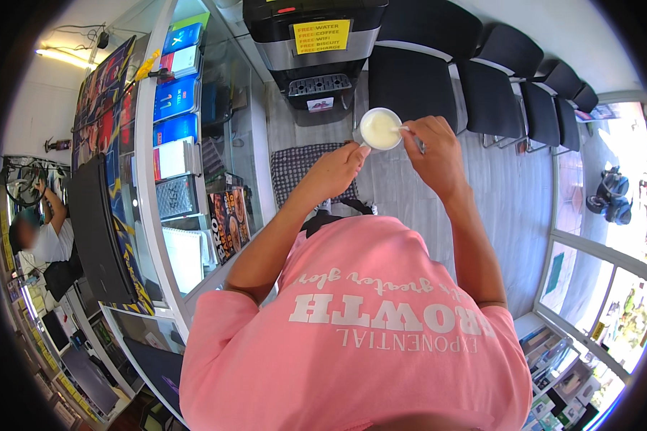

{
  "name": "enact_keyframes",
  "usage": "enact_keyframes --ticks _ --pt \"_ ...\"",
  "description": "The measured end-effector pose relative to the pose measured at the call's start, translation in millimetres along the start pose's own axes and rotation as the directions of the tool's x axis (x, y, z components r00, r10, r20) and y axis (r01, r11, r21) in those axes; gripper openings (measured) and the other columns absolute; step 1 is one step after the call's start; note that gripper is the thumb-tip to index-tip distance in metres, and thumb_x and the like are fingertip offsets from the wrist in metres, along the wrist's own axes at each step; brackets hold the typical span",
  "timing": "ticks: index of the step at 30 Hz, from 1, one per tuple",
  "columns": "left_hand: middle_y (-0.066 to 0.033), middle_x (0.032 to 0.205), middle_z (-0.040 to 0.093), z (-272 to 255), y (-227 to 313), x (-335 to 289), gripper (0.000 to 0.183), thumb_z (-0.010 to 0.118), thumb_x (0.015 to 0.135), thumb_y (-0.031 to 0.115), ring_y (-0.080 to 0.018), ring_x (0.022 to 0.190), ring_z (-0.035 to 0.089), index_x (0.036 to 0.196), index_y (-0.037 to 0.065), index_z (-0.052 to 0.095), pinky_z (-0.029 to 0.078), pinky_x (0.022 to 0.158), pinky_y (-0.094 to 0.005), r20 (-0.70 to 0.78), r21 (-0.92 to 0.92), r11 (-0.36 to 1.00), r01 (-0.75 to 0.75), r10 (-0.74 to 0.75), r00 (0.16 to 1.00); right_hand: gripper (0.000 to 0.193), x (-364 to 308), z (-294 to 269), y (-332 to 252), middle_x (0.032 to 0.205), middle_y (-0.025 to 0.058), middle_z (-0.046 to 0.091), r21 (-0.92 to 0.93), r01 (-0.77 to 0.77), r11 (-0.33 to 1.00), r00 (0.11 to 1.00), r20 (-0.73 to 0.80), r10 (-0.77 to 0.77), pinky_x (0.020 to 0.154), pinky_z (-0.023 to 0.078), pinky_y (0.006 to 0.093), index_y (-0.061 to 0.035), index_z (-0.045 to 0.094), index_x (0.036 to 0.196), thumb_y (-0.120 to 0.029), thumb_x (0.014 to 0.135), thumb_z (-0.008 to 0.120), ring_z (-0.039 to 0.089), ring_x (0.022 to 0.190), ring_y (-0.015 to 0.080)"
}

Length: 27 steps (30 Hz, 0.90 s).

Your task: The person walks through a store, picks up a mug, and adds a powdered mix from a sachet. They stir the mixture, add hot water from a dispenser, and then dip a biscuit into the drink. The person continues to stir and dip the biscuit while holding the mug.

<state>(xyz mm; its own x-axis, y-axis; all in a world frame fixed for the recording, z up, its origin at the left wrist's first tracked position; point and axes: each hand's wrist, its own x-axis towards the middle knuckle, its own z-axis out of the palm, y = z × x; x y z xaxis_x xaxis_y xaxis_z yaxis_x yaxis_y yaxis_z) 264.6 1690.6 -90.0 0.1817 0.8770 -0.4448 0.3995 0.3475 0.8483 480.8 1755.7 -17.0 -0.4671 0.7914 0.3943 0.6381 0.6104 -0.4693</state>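
A white mug (pixel 364 136) filled with pale, creamy liquid is held out in front of me at chest height. My left hand (pixel 336 169) closes on the mug's handle side, with the thumb and fingers pinched together there. Between the thumb and fingertips of my right hand (pixel 434 152) is a thin, pale spoon-like utensil (pixel 401 130). Its lower end dips into the liquid at the mug's right side, so its full shape is hidden.
A black and silver drink dispenser (pixel 316 61) stands just beyond the mug. Black chairs (pixel 412 86) line the far right wall. On my left is a glass display case (pixel 172 248) with boxes inside. A dark checked mat (pixel 295 165) lies on the grey floor. Another person (pixel 50 241) is at far left.
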Motion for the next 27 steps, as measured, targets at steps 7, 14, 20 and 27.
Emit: enact_keyframes --ticks 7,14,20,27 --pt "-0.0107 0.091 0.067 -5.4 -8.1 -4.3 0.058 0.039 0.109 0.053 -0.0231 0.084 0.068 0.101 0.001 0.061 0.053 0.080 -0.0365 -0.012 -0.014 1.000 -0.004 0.004 1.000 0.009 7.1 19.0 -13.2 0.092 0.0079 0.071 0.083 0.039 0.996 0.999 0.009 -0.040 0.077 0.053 0.0412 -0.0033 0.074 0.095 -0.009 0.088 0.074 0.064 0.087 0.0296" --pt "-0.0111 0.092 0.068 -20.1 -13.4 -17.7 0.058 0.038 0.109 0.054 -0.0232 0.084 0.068 0.100 0.001 0.061 0.054 0.082 -0.0368 -0.045 -0.006 1.000 -0.024 0.024 0.999 0.009 12.6 6.3 -21.5 0.092 0.0083 0.071 -0.021 0.042 0.999 0.994 0.104 -0.040 0.077 0.054 0.0399 -0.0031 0.073 0.095 -0.010 0.088 0.074 0.064 0.088 0.0296" --pt "-0.0105 0.091 0.067 -27.6 -17.9 -26.5 0.059 0.037 0.110 0.054 -0.0224 0.085 0.068 0.100 0.001 0.061 0.054 0.083 -0.0367 -0.076 -0.025 0.998 -0.053 0.051 0.996 0.011 26.5 28.0 -44.1 0.092 0.0090 0.071 0.052 0.115 0.992 0.991 0.058 -0.118 0.078 0.054 0.0403 -0.0034 0.074 0.095 -0.011 0.088 0.074 0.065 0.089 0.0300" --pt "-0.0090 0.089 0.067 -44.5 -24.6 -42.7 0.052 0.036 0.111 0.047 -0.0215 0.084 0.067 0.100 0.002 0.060 0.053 0.083 -0.0366 -0.114 -0.015 0.998 -0.055 0.053 0.992 0.012 33.2 22.2 -49.7 0.091 0.0101 0.070 0.052 0.147 0.988 0.980 0.130 -0.152 0.078 0.054 0.0410 -0.0027 0.073 0.095 -0.012 0.088 0.074 0.064 0.088 0.0306"
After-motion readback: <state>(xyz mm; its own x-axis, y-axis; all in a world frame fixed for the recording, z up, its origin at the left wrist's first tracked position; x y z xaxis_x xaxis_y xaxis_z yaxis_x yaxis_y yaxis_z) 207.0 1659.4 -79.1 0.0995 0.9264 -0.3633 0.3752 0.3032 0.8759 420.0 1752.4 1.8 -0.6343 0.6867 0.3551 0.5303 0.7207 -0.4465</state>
